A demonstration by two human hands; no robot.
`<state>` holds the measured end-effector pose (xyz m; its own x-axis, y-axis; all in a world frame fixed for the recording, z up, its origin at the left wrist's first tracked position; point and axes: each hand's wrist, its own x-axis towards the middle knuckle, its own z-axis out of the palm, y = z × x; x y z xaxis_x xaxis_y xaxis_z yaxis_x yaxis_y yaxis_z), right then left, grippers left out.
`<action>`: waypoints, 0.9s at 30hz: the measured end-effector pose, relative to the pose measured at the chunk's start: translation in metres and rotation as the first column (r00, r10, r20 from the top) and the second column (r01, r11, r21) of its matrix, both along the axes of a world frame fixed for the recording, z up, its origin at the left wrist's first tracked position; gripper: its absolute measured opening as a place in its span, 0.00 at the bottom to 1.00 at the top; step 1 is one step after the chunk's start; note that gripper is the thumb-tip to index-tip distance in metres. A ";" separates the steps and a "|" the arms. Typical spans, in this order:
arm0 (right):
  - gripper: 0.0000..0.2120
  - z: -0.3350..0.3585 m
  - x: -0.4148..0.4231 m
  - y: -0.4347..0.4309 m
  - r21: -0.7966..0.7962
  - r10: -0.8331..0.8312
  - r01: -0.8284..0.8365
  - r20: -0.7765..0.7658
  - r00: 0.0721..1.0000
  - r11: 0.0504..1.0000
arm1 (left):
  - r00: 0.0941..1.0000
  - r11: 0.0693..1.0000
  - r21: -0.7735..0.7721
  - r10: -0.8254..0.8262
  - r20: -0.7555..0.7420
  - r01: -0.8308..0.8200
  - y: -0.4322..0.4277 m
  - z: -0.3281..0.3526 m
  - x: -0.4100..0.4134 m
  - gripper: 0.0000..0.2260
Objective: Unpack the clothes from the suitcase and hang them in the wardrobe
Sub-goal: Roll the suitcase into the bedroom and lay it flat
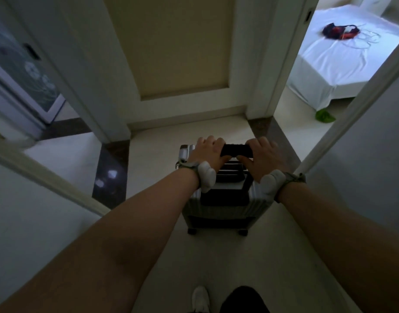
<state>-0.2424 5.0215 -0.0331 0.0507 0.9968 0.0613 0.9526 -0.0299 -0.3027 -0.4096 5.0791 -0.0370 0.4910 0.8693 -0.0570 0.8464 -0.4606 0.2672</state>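
Gripping the black pull handle (pixel 236 150) of the suitcase (pixel 219 206) with both hands: left hand (pixel 208 152) clenched around its left end, right hand (pixel 260 155) wrapped around its right end, thumbs tucked beneath. Standing upright on its wheels on the pale floor (pixel 162 141) of a dim hallway, directly ahead of the feet, facing a closed door (pixel 171 46). Ribbed hard shell, probably stiff and smooth, so likely poor for grasping anywhere but the handle; rolls rather than needs lifting, weight impossible to judge. Shut, contents hidden, no clothes visible inside. No wardrobe in view. Through the doorway on the right, a bed (pixel 343 62) with a white sheet, carrying a dark red and black bundle (pixel 339 31) and pale loops that may be hangers or cord. Unpacking apparently not yet begun.
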 end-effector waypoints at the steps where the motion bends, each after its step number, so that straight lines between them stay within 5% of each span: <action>1: 0.21 0.000 0.008 0.018 0.002 -0.013 0.013 -0.006 1.000 1.000 | 1.000 1.000 -0.005 -0.006 -0.006 0.006 0.021 -0.001 0.009 0.18; 27: 0.20 0.001 0.199 0.338 0.004 -0.203 0.203 -0.017 0.979 0.979 | 0.978 0.978 -0.036 -0.206 0.036 0.207 0.381 -0.002 0.217 0.17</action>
